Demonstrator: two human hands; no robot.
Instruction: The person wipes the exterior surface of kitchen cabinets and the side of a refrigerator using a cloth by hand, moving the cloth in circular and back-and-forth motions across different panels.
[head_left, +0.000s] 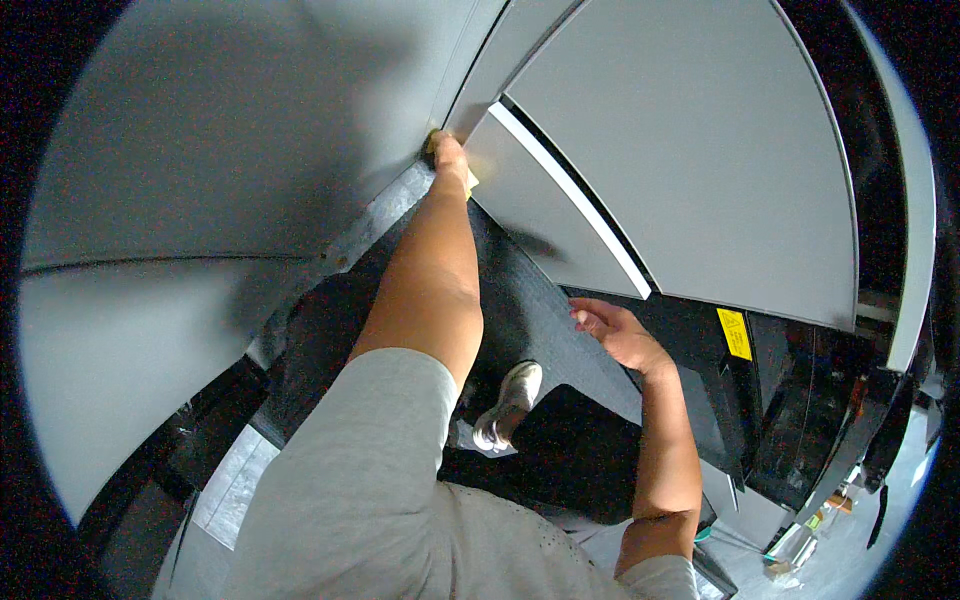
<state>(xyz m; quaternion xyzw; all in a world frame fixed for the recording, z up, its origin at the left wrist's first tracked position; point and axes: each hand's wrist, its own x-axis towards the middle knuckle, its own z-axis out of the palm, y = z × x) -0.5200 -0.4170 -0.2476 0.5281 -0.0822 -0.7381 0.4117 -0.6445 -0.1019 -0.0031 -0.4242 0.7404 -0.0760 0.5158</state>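
Observation:
My left hand (450, 156) is stretched far forward into the corner where two grey wall panels meet. It is closed around a pale yellow cloth or sponge (472, 182), which shows on both sides of the hand and rests against the panels low down. Most of the cloth is hidden by the hand and forearm. My right hand (619, 335) hovers beside the lower edge of the right-hand grey panel (690, 165), fingers loosely bent and nothing visible in them. Between this panel and the lower grey panel (525, 180) runs a white trim strip (574, 199) with a dark gap.
A large grey panel (202, 150) rises on the left. Below me is a dark grey floor (555, 322) with my shoe (517, 386) on it. A yellow warning label (733, 334) sits on black parts at right. Small loose items (795, 555) lie on the floor beyond.

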